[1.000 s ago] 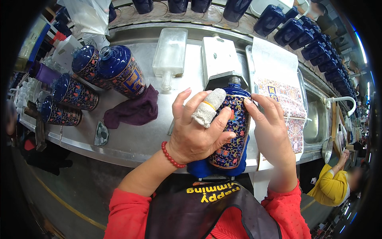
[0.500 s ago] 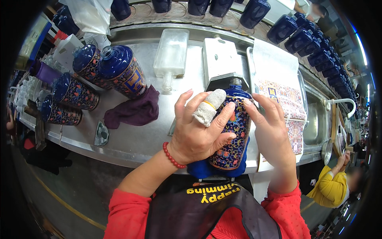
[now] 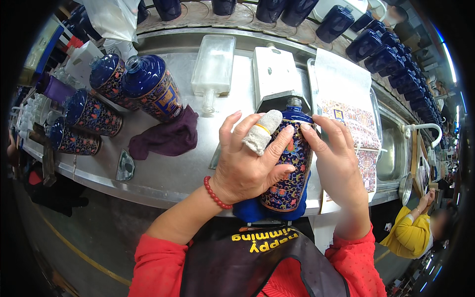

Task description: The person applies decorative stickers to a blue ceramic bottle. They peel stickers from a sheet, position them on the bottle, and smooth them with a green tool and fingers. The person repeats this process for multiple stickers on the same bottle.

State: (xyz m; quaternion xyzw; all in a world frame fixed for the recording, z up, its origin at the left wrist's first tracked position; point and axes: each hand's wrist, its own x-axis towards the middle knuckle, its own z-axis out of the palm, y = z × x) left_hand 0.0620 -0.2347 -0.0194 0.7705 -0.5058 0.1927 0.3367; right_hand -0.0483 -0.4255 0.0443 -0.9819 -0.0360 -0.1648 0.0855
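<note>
A dark blue bottle with a colourful floral wrap lies tilted in front of me. Its neck rests toward a white block with a dark notched front, its base on blue cloth. My left hand has its fingers spread, with index fingertip and thumb touching the wrap. A grey cloth finger cover, held by a yellow band, sits on one of its fingers. My right hand has outstretched fingers, the index tip on the wrap near the bottle's shoulder. Neither hand closes round the bottle.
Decorated bottles stand at the left beside a purple cloth. A clear glass bottle lies behind my left hand. Printed floral sheets are at the right, before a sink. Plain blue bottles line a conveyor behind.
The plain blue bottles on the conveyor have moved to the right. My hands and the floral bottle have hardly shifted.
</note>
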